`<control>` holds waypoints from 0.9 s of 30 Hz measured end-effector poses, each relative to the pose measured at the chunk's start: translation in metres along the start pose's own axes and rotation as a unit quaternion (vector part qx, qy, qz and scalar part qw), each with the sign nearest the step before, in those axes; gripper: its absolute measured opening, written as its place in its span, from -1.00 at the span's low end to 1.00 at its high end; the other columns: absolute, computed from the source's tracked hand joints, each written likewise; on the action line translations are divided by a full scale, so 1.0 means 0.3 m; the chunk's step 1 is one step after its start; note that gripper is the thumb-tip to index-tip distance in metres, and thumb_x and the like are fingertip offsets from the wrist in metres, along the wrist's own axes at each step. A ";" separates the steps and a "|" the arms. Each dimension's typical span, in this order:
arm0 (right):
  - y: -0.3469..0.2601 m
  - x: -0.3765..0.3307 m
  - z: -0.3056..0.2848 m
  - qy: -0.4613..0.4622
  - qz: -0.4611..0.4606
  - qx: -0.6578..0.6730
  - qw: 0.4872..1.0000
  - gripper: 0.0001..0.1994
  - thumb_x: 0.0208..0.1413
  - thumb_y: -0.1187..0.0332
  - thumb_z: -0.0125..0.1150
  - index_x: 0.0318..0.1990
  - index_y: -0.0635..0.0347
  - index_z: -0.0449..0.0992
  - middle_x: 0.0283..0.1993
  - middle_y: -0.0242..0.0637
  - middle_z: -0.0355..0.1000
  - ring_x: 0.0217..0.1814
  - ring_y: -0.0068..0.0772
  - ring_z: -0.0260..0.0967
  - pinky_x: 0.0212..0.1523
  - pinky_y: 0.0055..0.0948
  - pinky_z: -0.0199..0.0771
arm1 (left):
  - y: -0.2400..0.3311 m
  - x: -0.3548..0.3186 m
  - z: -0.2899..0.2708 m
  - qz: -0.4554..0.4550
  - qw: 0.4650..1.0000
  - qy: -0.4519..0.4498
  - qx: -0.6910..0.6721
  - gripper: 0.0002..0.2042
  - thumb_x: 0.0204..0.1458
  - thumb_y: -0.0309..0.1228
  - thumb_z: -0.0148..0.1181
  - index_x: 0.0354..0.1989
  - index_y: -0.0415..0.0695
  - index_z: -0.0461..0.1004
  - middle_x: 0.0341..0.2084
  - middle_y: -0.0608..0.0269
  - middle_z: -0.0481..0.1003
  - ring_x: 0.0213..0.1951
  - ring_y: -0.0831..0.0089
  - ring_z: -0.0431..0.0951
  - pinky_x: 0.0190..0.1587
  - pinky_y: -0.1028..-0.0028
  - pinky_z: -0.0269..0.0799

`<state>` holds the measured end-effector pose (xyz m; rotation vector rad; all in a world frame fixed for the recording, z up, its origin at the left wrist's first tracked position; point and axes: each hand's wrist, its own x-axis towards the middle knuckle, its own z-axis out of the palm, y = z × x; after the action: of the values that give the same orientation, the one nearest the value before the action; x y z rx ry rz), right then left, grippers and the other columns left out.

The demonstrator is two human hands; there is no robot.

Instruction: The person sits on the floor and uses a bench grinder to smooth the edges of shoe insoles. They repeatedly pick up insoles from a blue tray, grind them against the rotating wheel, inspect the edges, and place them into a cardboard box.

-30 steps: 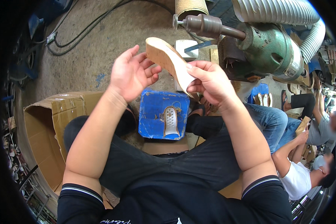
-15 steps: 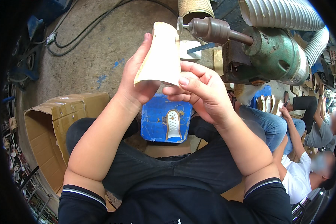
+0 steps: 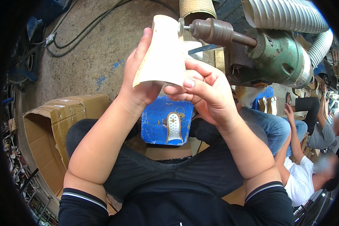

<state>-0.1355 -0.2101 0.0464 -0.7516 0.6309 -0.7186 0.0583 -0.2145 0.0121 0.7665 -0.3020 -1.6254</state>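
Note:
A pale cream, curved piece, likely a shoe sole (image 3: 161, 56), is held up in front of me, its wide end toward me. My left hand (image 3: 141, 69) is closed round its left side, thumb along the edge and fingers hidden beneath. With thumb and fingers, my right hand (image 3: 205, 84) pinches its lower right corner. The sole's upper right edge is at the small grinding wheel (image 3: 181, 27), seemingly touching it. That wheel is on the brown chuck (image 3: 213, 31) of a green motor (image 3: 280, 56). Below my hands, a white, holed shoe sole with a brown rim (image 3: 173, 126) lies on a blue stool (image 3: 152, 122).
An open cardboard box (image 3: 69, 113) stands at my left. Ribbed grey ducts (image 3: 286, 14) run over the motor, with a tan cylindrical container (image 3: 196, 9) beyond the wheel. Black cables (image 3: 88, 26) cross the concrete floor. A co-worker in a white shirt (image 3: 299, 175) sits at right near several soles.
Both my hands have shifted the cream sole slightly away from me, so its upper right edge sits further along the wheel. At right, the co-worker's hand has come away from the soles there.

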 end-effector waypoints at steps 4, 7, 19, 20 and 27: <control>0.000 0.004 -0.001 0.000 -0.002 0.003 1.000 -0.33 0.30 0.33 0.42 0.45 0.51 0.31 0.12 0.01 0.65 0.07 -0.20 0.72 0.10 -0.30 0.79 | 0.000 0.000 -0.001 0.002 1.000 -0.007 0.003 -0.42 0.50 0.09 -0.02 0.21 -0.28 0.50 -0.07 0.09 0.64 -0.07 0.36 0.70 -0.01 0.36 0.66; 0.005 0.011 -0.002 0.004 -0.007 0.004 1.000 -0.33 0.30 0.32 0.42 0.45 0.51 0.31 0.11 0.01 0.64 0.07 -0.20 0.73 0.09 -0.30 0.79 | -0.001 0.009 -0.001 0.003 1.000 -0.001 -0.002 -0.42 0.50 0.09 -0.02 0.20 -0.28 0.50 -0.07 0.09 0.64 -0.07 0.36 0.70 -0.01 0.36 0.66; 0.008 0.048 -0.018 0.002 -0.016 0.030 0.999 -0.39 0.35 0.33 0.35 0.44 0.49 0.33 0.16 0.03 0.61 0.11 -0.17 0.71 0.15 -0.22 0.77 | 0.003 0.040 0.008 0.032 0.999 0.013 0.030 -0.44 0.51 0.06 -0.01 0.20 -0.29 0.50 -0.08 0.08 0.63 -0.06 0.33 0.70 0.01 0.33 0.66; 0.008 0.052 -0.019 0.005 -0.016 0.026 1.000 -0.40 0.36 0.33 0.34 0.44 0.49 0.33 0.17 0.04 0.61 0.12 -0.16 0.70 0.15 -0.20 0.77 | 0.003 0.045 0.007 0.032 0.999 0.020 0.027 -0.44 0.51 0.06 -0.01 0.20 -0.29 0.50 -0.08 0.08 0.63 -0.06 0.32 0.70 0.01 0.33 0.66; 0.012 0.083 -0.024 -0.004 -0.024 0.049 0.998 -0.44 0.40 0.34 0.29 0.43 0.49 0.33 0.22 0.03 0.58 0.18 -0.13 0.68 0.19 -0.18 0.76 | 0.012 0.072 0.013 0.027 0.999 0.035 0.014 -0.47 0.51 0.03 0.00 0.17 -0.29 0.51 -0.08 0.08 0.64 -0.07 0.27 0.71 0.00 0.29 0.67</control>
<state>-0.1246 -0.2298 0.0333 -0.6801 0.5683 -0.7847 0.0580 -0.2367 0.0105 0.8285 -0.2935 -1.5431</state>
